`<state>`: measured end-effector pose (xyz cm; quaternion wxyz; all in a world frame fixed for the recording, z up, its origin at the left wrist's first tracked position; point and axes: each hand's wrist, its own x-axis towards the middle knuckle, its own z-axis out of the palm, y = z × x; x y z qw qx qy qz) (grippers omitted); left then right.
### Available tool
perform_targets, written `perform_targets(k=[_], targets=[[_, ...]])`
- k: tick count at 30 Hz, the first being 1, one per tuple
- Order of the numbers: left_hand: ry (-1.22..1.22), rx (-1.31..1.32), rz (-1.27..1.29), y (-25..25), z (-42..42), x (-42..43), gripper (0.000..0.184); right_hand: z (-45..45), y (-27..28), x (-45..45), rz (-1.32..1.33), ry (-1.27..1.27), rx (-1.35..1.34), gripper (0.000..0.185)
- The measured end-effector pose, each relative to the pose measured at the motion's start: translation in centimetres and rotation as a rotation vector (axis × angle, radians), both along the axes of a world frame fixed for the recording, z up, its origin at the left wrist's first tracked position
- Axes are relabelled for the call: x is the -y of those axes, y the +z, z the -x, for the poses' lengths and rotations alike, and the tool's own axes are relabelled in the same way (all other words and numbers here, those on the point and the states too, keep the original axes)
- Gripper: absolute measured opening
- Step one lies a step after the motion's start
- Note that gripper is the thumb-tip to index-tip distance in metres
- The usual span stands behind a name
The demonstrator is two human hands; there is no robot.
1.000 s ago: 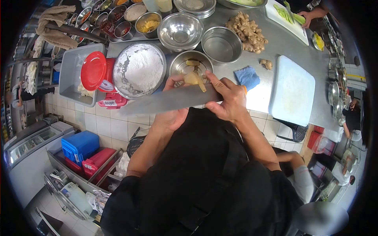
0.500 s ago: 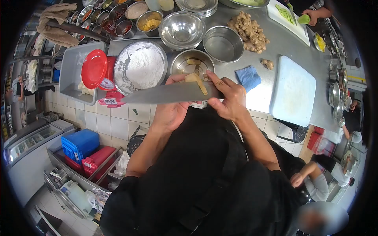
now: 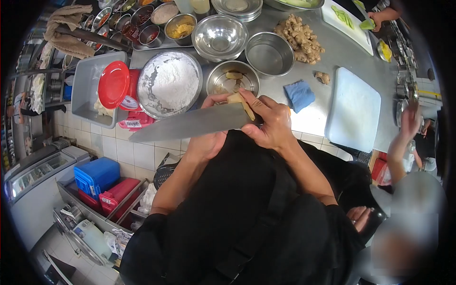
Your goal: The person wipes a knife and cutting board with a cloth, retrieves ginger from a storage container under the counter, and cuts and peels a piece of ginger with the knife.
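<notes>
My right hand (image 3: 273, 118) grips a broad kitchen knife (image 3: 190, 124) near its handle, the blade pointing left across my body. Its edge rests against a piece of ginger (image 3: 235, 98), where a strip of peel (image 3: 248, 111) hangs over the blade. Behind the blade, my left hand (image 3: 209, 137) is closed around the ginger; the blade hides part of its fingers. Just beyond my hands stands a steel bowl (image 3: 232, 63) with ginger scraps inside.
Whole ginger (image 3: 299, 38) is piled beyond a water-filled steel pot (image 3: 269, 54). A blue cloth (image 3: 299, 95) and a white cutting board (image 3: 354, 111) lie to the right. Left are a bowl of white powder (image 3: 169, 84) and a red scale (image 3: 114, 84). A co-worker's raised hand (image 3: 409, 118) is at right.
The knife has moved slightly left and down, its tip dipping lower, with the peel strip further down. At the right, a co-worker has come closer and raised a hand.
</notes>
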<state>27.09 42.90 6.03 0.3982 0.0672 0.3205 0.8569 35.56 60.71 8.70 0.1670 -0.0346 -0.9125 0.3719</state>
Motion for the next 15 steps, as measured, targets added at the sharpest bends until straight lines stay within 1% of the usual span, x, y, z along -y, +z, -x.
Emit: perform_targets(k=[3,6,9,12,13,15], targets=[[-0.040,-0.048,0.034,0.0,0.3,0.3,0.047,0.1,-1.9,-0.7,0.060,-0.029,-0.002,0.078],[-0.006,-0.035,0.151,0.6,0.3,0.3,0.047,-0.1,-2.1,-1.2,0.119,-0.045,0.100,0.075],[0.037,-0.082,0.070,-0.1,0.2,0.1,0.046,0.3,-1.5,-0.3,0.081,0.033,-0.024,0.072],[0.041,-0.163,0.134,-0.3,0.4,0.5,0.047,1.0,-1.9,-0.1,0.146,0.035,-0.069,0.071],[0.041,-0.197,0.135,-0.3,0.6,0.6,0.047,0.9,-2.0,-0.3,0.153,0.011,-0.040,0.065],[0.045,-0.264,0.137,-0.2,0.9,0.6,0.048,0.9,-2.2,-0.9,0.279,-0.002,0.040,0.059]])
